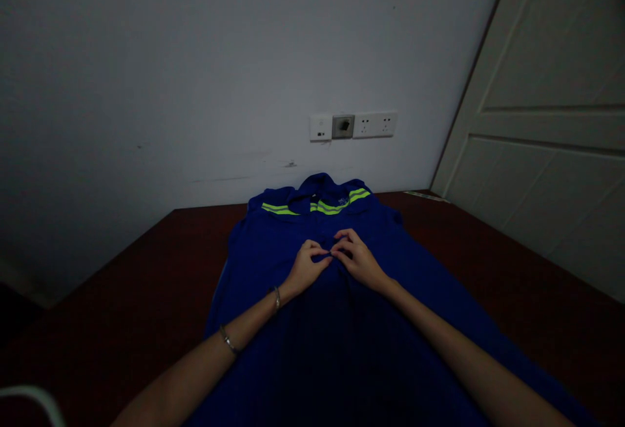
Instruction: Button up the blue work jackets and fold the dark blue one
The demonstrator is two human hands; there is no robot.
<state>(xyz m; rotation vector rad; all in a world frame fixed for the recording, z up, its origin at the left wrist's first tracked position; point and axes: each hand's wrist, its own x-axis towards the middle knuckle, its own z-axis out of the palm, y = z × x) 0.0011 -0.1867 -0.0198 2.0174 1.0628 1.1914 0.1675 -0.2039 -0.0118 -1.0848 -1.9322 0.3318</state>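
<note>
A blue jacket [273, 245] with yellow-green and grey reflective stripes lies spread on a dark red-brown surface, its collar toward the wall. Over its front middle, my left hand [308, 265] pinches the cloth between thumb and fingers. Close against it, fingertips nearly meeting, my right hand [359, 259] pinches at the same spot on the front opening. Whatever small part lies between the fingertips is too small and dark to make out. Two bracelets circle my left forearm and wrist.
The dark red-brown tabletop [161, 271] ends at a pale wall [219, 75]. Sockets and switches [374, 125] sit on that wall just above the jacket. A white panelled door [551, 114] stands at the right. A pale curved object [36, 396] shows at the lower left.
</note>
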